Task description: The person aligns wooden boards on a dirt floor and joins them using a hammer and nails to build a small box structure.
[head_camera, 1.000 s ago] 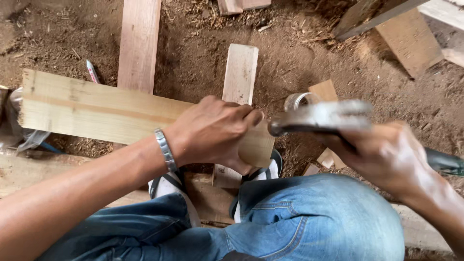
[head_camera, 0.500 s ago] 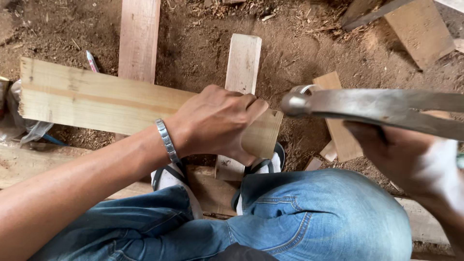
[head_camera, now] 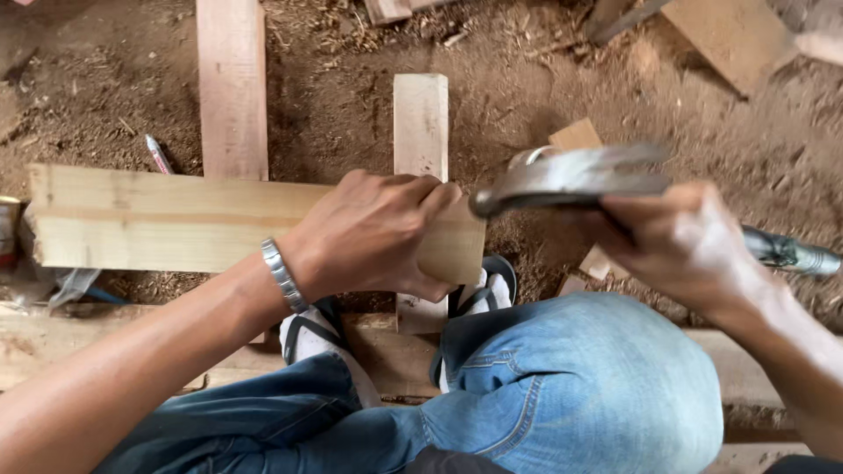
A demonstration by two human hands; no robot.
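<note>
Bare dirt (head_camera: pixel 544 70) beyond the plank (head_camera: pixel 158 219); offcuts (head_camera: pixel 575 136) crowd right

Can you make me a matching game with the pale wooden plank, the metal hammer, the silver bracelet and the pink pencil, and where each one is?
Things:
1. pale wooden plank
2. metal hammer
3. silver bracelet
4. pink pencil

Places:
A. lying on the dirt floor
B. on the left wrist
C. in the right hand
D. under the left hand

Pairs: 1-D, 2-C, 3-B, 4-A
</note>
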